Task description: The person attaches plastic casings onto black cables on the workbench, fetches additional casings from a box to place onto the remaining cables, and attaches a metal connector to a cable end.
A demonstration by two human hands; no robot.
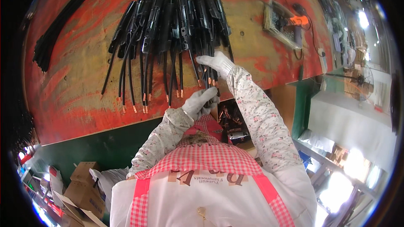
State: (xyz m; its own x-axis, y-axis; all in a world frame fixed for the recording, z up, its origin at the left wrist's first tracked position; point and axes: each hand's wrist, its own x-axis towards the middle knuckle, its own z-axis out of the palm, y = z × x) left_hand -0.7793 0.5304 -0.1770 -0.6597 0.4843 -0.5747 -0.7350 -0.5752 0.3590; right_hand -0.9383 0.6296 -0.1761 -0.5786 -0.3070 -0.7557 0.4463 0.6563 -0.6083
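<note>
On worn red wooden bench (75,84), R gloved hand (216,63) pinches black copper-tipped cables (168,29) at 12; L gloved hand (200,103) closed on cable ends; cardboard box (233,128) w/ metal parts at 5.

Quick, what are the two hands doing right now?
Left hand: closed around a thin black cable with a bare copper tip.
Right hand: fingers resting on the bundle of black cables; grip cannot be told.

White gloves (202,102), floral sleeves (263,117), red-checked apron (206,159) with straps.
</note>
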